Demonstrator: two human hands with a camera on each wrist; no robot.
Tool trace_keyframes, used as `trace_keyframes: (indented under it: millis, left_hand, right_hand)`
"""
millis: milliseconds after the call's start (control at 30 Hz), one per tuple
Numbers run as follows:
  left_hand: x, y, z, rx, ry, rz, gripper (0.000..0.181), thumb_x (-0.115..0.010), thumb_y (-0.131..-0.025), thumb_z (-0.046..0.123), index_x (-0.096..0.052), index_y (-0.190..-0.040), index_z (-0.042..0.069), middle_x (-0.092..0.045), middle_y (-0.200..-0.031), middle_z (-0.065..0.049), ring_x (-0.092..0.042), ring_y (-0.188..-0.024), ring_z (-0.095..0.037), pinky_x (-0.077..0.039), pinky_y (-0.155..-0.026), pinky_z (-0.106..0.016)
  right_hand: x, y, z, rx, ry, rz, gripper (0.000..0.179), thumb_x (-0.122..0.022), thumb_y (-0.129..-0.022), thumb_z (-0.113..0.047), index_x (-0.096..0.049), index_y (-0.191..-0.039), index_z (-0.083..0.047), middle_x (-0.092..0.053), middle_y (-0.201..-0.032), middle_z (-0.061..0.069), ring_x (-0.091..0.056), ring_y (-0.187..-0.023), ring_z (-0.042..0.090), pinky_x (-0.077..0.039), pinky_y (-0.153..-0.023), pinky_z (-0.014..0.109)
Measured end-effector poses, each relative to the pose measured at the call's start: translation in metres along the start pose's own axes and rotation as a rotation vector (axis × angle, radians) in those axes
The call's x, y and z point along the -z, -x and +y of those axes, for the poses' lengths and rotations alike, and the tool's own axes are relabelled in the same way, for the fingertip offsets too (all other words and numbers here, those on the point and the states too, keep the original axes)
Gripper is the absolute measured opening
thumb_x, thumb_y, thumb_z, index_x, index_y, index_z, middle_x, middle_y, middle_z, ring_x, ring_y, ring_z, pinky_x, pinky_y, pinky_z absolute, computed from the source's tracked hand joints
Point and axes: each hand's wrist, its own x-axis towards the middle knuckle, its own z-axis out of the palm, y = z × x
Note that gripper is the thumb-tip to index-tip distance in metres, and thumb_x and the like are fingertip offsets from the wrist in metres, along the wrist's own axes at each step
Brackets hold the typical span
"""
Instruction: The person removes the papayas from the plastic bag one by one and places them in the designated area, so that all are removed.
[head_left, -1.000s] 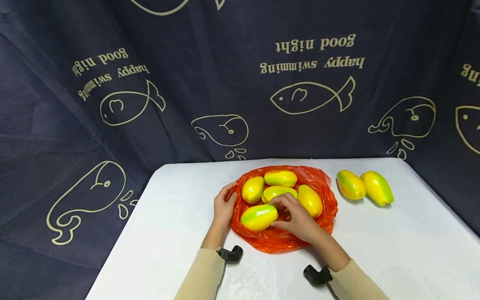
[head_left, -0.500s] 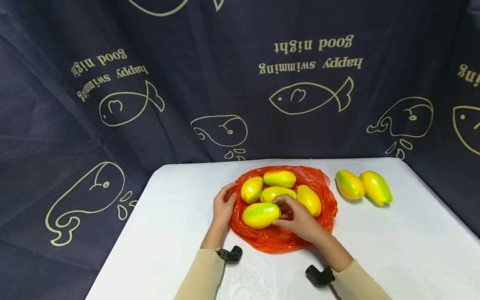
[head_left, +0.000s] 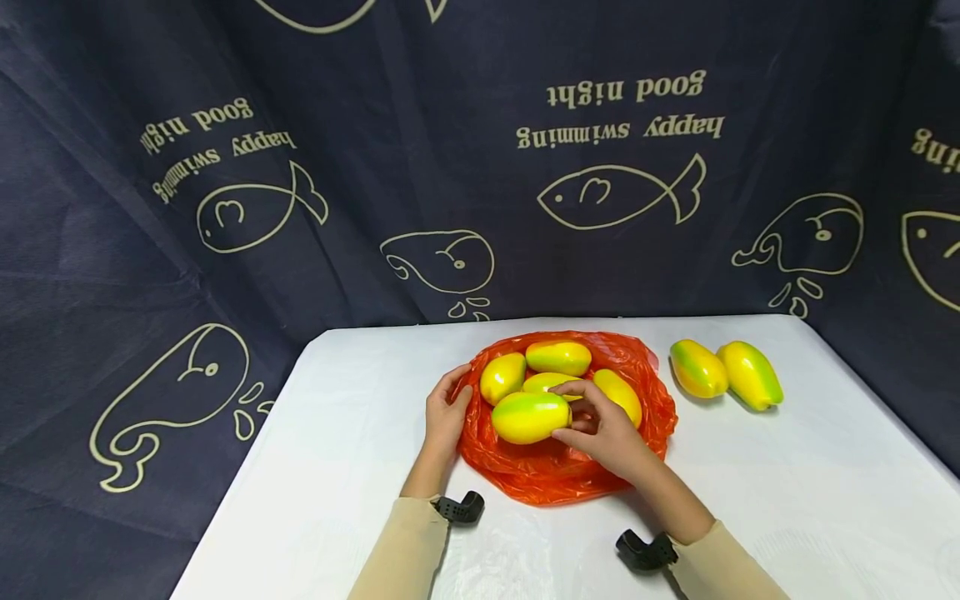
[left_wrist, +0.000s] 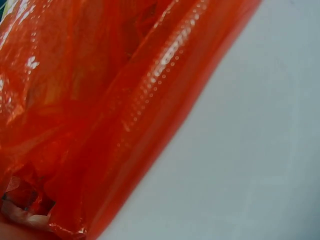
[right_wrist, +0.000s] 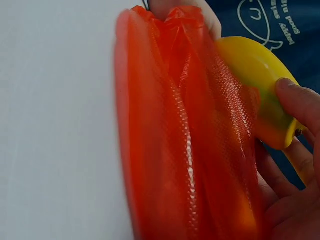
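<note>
Yellow-green fruit (head_left: 531, 417): being held over the red bag (head_left: 566, 483), lower centre of the head frame, with its right end being pinched between thumb and fingers of the right hand (head_left: 609, 432). Against the earlier frames: moving up the frame and slightly rightward, now overlapping more of the middle fruit (head_left: 550, 382) and baring more red plastic below. Seeing the left hand (head_left: 446, 417) keeping its place, clasping the bag's left rim. Noting both hands working apart, one to each side.

Around: counting also a left fruit (head_left: 501, 377), an upper fruit (head_left: 558, 357) and a right fruit (head_left: 621, 396) lying in the bag, the last being partly covered by fingers. Finding two loose fruits (head_left: 750, 375) lying close together on the white table (head_left: 360, 417), right of the bag. In the left wrist view, seeing red plastic screening the contents; in the right wrist view, seeing folds hiding part of the held fruit.

Writing: reading "good night" and "happy swimming", upside down, on the dark curtain (head_left: 465, 125), upper left and upper centre-right.
</note>
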Motion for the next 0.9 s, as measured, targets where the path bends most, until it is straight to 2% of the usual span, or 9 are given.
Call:
trace_keyframes:
  millis: [133, 367, 667, 900]
  left_hand:
    - [0.0, 0.0, 0.0, 0.001, -0.007, 0.003, 0.037, -0.054, -0.099, 0.007, -0.062, -0.134, 0.015, -0.059, -0.142, -0.007, -0.055, -0.13, -0.025, -0.054, -0.102, -0.03]
    - [0.0, -0.001, -0.002, -0.006, -0.008, 0.005, 0.037, -0.054, -0.1, 0.006, -0.061, -0.135, 0.013, -0.058, -0.142, -0.008, -0.055, -0.131, -0.026, -0.053, -0.104, -0.032]
    - [0.0, -0.002, -0.002, 0.006, -0.001, 0.003, 0.037, -0.055, -0.099, 0.007, -0.061, -0.135, 0.015, -0.059, -0.142, -0.006, -0.054, -0.132, -0.025, -0.051, -0.107, -0.034]
    - [0.0, -0.001, -0.001, 0.009, -0.012, 0.01, 0.037, -0.055, -0.099, 0.006, -0.062, -0.134, 0.014, -0.059, -0.142, -0.007, -0.054, -0.132, -0.026, -0.052, -0.106, -0.035]
  right_hand:
    - [0.002, 0.001, 0.0, 0.02, 0.005, 0.033, 0.057, -0.08, -0.084, -0.018, -0.053, -0.135, -0.022, -0.059, -0.13, 0.005, -0.064, -0.107, 0.029, -0.059, -0.083, 0.021]
    - [0.008, 0.004, -0.003, 0.082, 0.11, 0.096, 0.054, -0.078, -0.086, -0.018, -0.058, -0.136, -0.023, -0.061, -0.129, 0.002, -0.063, -0.101, 0.019, -0.059, -0.084, 0.027]
    - [0.017, 0.008, -0.008, 0.042, 0.128, 0.159, 0.056, -0.078, -0.087, -0.018, -0.056, -0.138, -0.025, -0.063, -0.128, 0.002, -0.064, -0.103, 0.016, -0.058, -0.087, 0.02]
    - [0.025, 0.013, -0.012, 0.025, 0.094, 0.192, 0.056, -0.077, -0.088, -0.018, -0.054, -0.139, -0.022, -0.061, -0.133, 0.003, -0.063, -0.104, 0.005, -0.056, -0.088, 0.015]
